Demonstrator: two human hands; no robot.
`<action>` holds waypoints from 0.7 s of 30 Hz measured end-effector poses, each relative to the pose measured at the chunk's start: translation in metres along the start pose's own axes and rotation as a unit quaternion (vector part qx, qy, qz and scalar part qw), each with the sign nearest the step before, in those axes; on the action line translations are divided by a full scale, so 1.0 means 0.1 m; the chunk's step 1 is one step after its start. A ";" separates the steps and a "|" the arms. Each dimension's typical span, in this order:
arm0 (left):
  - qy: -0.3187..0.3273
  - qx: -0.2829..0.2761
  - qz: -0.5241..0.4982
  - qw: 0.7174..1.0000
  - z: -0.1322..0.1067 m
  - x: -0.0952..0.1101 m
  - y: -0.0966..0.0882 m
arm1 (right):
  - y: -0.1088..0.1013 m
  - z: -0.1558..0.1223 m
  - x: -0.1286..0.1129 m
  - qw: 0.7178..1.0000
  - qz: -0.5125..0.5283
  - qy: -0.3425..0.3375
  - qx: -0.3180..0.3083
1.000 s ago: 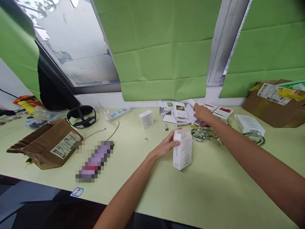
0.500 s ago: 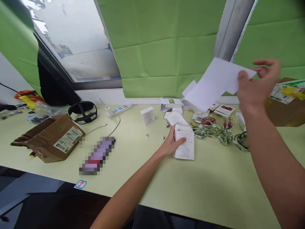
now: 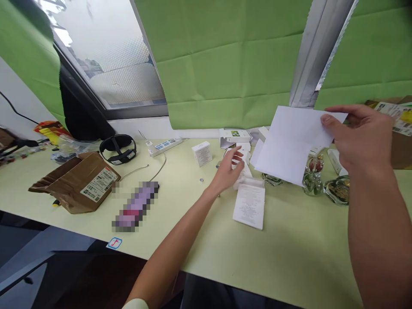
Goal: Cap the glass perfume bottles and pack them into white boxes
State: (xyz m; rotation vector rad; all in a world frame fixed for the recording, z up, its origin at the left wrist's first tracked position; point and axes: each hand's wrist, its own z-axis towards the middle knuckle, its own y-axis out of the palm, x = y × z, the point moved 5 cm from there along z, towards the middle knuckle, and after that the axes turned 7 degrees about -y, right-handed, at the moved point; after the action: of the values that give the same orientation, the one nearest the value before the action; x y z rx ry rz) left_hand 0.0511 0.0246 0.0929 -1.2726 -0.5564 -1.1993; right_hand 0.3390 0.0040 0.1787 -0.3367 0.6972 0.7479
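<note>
My right hand [image 3: 360, 137] is raised above the table and pinches a flat white card sheet [image 3: 289, 146] by its upper right corner. The sheet hangs in front of several small glass bottles [image 3: 310, 176]. My left hand [image 3: 229, 168] hovers over the table with fingers apart, holding nothing. Just right of it a white printed box [image 3: 250, 202] lies flat on the pale green table [image 3: 289, 257]. A small white cube box [image 3: 202, 153] stands left of my left hand.
A torn brown cardboard parcel [image 3: 80, 182] lies at the left, with a black headband [image 3: 118, 148] and a white power strip [image 3: 164, 146] behind it. More white boxes [image 3: 234, 136] sit by the wall. Another brown carton [image 3: 399, 128] stands at the far right.
My left hand has let go of the white printed box, which now lies flat, and lifted away open. My right hand has brought the white sheet lower and closer.
</note>
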 end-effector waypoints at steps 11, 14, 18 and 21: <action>-0.076 -0.201 0.010 0.977 0.28 0.39 -0.05 | 0.27 -0.11 -0.09 0.986 0.035 0.066 -0.150; -0.069 -0.246 0.023 0.967 0.31 0.33 0.01 | 0.33 -0.16 -0.12 0.972 0.004 0.071 -0.223; -0.073 -0.218 0.091 0.969 0.28 0.39 -0.10 | 0.29 -0.14 -0.10 0.966 -0.047 0.049 -0.250; -0.080 -0.138 0.211 0.964 -0.07 0.38 -0.38 | 0.12 -0.03 -0.09 0.982 -0.044 -0.007 -0.184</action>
State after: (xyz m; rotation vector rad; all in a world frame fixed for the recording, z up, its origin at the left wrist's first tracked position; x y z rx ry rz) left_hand 0.0277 0.0095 0.1396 -1.6398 -0.2147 -0.8379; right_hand 0.3240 0.0058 0.1821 -0.6945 0.5251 0.7938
